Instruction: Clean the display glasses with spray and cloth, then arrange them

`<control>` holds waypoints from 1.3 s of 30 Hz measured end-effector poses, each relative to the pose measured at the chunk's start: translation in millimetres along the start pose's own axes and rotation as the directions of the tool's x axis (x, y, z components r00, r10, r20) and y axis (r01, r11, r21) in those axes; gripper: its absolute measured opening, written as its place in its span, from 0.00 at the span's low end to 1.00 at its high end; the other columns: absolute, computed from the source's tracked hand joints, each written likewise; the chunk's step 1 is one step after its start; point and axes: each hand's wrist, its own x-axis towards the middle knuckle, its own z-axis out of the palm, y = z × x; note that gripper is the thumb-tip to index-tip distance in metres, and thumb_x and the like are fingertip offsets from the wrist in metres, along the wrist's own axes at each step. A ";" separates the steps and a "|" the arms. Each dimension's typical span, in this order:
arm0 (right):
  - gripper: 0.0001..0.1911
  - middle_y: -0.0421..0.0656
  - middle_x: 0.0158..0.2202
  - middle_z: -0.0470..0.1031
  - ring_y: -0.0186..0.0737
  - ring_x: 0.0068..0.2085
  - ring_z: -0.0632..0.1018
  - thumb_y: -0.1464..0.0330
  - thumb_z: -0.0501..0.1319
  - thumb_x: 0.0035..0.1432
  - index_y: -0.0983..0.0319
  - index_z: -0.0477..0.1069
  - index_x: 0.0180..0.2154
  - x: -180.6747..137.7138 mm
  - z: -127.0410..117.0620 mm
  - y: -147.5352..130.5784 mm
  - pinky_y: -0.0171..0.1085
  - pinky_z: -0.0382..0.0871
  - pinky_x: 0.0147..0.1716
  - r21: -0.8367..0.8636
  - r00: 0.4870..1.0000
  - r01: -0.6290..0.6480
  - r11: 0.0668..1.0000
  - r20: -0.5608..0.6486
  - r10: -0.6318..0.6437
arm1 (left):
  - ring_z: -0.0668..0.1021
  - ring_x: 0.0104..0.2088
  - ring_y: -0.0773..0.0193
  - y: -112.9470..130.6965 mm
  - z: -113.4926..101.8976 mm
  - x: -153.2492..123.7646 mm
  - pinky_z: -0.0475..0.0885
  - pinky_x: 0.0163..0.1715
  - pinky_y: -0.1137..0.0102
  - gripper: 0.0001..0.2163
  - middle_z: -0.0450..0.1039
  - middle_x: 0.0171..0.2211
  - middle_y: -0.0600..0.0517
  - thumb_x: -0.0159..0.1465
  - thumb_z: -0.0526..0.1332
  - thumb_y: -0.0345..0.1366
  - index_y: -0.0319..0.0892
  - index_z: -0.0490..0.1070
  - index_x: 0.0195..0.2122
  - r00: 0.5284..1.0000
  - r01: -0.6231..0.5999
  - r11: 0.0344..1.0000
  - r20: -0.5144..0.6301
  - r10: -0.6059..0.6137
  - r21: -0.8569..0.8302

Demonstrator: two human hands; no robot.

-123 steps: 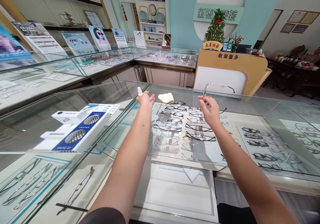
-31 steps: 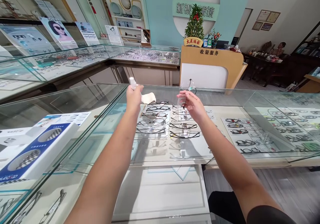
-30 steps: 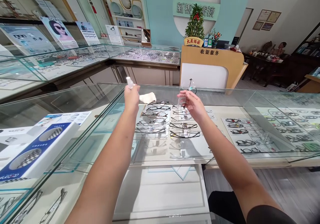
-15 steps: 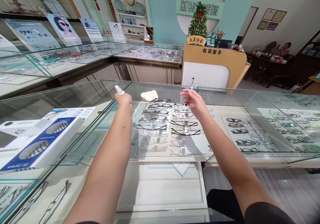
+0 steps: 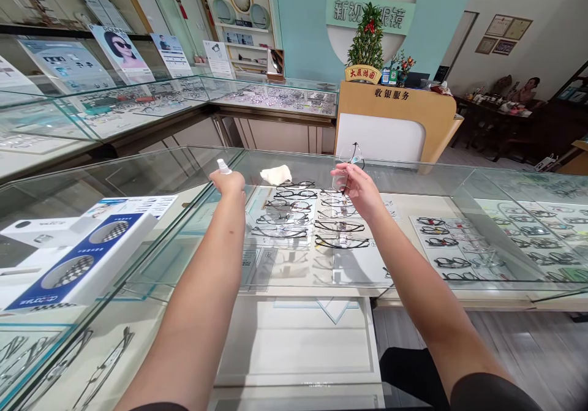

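My L hand (image 5: pixel 228 182) is wrapped round a small white bottle (image 5: pixel 223 166), nozzle sticking up past the fist; can't see any label on it from here. My R hand (image 5: pixel 361 187) pinches thin-rimmed glasses (image 5: pixel 357 159) btwn thumb & fingers, turned on end, one lens above the other, w/ a small bluish sticker on the upper lens, txt too small to read. Both hands are over the far part of the glass counter (image 5: pixel 404 304), well apart, w/ a crumpled cream cloth (image 5: pixel 276 175) btwn them, nearer L. Two columns of display frames (image 5: pixel 342 242) sit below; can't tell if on or under the glass. Far L, a white box (image 5: pixel 78 267) w/ blue panel & checkered circles; logo's there but too unclear to confirm. Wall sign (image 5: pixel 369 16) reads 新视 + 眼镜, middle hidden by the plant (image 5: pixel 366 40). Plaque (image 5: pixel 362 74) under it: 大展鸿图. Cashier desk (image 5: pixel 443 105): 收银服务. QR-type cards (image 5: pixel 389 76) next to plaque, wording illegible.
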 end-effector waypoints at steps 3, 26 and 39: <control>0.23 0.45 0.48 0.84 0.38 0.39 0.76 0.48 0.76 0.56 0.56 0.83 0.46 -1.6 1.6 -2.0 0.36 0.66 0.35 0.017 1.000 0.004 1.000 -0.014 -0.004 | 0.70 0.66 0.44 19.3 -10.1 -25.6 0.63 0.68 0.51 0.31 0.63 0.65 0.31 0.57 0.64 0.20 0.31 0.60 0.63 0.957 -0.202 0.979 -0.213 0.197 -0.002; 0.22 0.44 0.49 0.84 0.38 0.39 0.76 0.48 0.74 0.59 0.55 0.82 0.46 -6.2 5.6 -5.7 0.38 0.68 0.38 0.015 1.000 -0.008 1.000 0.010 0.008 | 0.65 0.75 0.32 -3.7 19.2 -58.4 0.57 0.71 0.39 0.22 0.73 0.71 0.42 0.67 0.58 0.50 0.49 0.85 0.54 0.551 -0.748 0.570 0.797 0.245 0.341; 0.23 0.44 0.48 0.84 0.38 0.39 0.75 0.47 0.76 0.58 0.55 0.83 0.45 -6.8 7.3 -7.1 0.37 0.67 0.38 0.033 1.000 -0.008 0.999 0.011 0.008 | 0.82 0.44 0.56 14.1 10.7 -56.8 0.77 0.47 0.65 0.17 0.84 0.45 0.44 0.61 0.71 0.43 0.39 0.82 0.47 0.787 -0.475 0.832 0.284 0.548 -0.288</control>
